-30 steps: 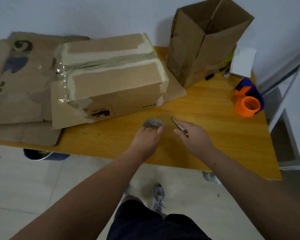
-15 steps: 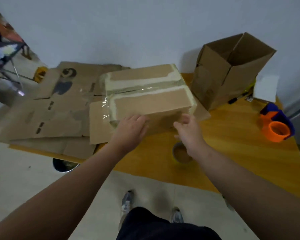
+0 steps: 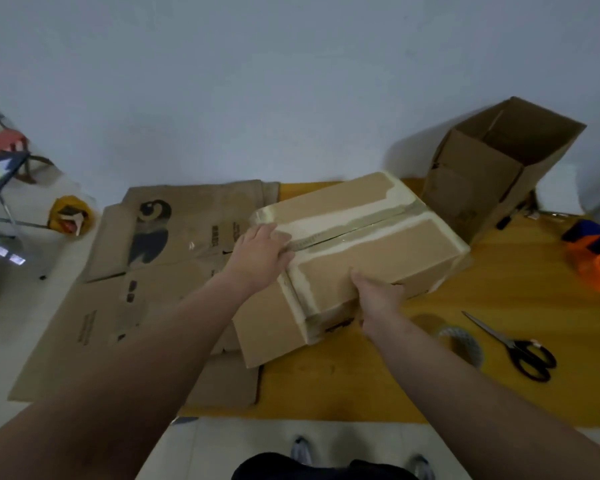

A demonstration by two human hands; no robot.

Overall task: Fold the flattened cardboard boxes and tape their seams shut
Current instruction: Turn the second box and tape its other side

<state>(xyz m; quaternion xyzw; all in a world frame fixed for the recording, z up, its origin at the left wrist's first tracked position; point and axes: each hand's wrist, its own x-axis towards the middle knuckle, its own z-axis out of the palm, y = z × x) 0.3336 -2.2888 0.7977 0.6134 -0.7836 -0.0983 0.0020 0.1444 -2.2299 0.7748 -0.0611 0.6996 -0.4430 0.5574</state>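
Head view, left hand (image 3: 261, 251) flat on taped box (image 3: 388, 252), right hand (image 3: 378, 296) seemingly gripping edge

A single wide-angle view, worn on the person's head, faces forward and steeply down across the table (image 3: 499, 289). It sits close: both forearms rise from the bottom edge, and the left hand (image 3: 260, 254) and right hand (image 3: 378, 296) lie on the box (image 3: 378, 251) mid-frame. Wall (image 3: 291, 81) fills the top; floor (image 3: 222, 445) shows beneath. Straight edges bow outward.
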